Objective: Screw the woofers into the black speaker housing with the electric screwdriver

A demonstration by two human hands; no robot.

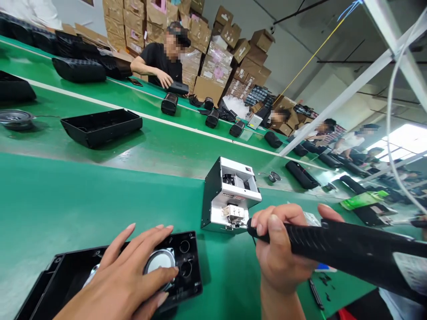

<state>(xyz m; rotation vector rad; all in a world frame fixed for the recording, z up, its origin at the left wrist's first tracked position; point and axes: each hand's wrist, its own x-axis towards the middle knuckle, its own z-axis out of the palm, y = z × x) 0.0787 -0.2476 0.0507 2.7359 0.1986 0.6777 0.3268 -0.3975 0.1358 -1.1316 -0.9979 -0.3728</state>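
Observation:
My right hand (283,253) is wrapped round a black electric screwdriver (353,253). The screwdriver's tip end points at the outlet of a white and black screw feeder (230,195); whether the bit touches a screw there is too small to tell. My left hand (130,271) lies with fingers stretched and apart over an open black speaker housing (191,278) on the near green bench. Under its fingers sits a round speaker driver (160,262) inside the housing. The hand covers part of the driver and the middle of the housing.
Beyond the near bench runs a green conveyor (167,146) bearing a black housing (103,126) and loose speakers (16,120). Across it a person (163,66) handles a black part. A black tool (315,293) and small dark pieces lie at lower right. Stacked cartons (213,66) stand behind.

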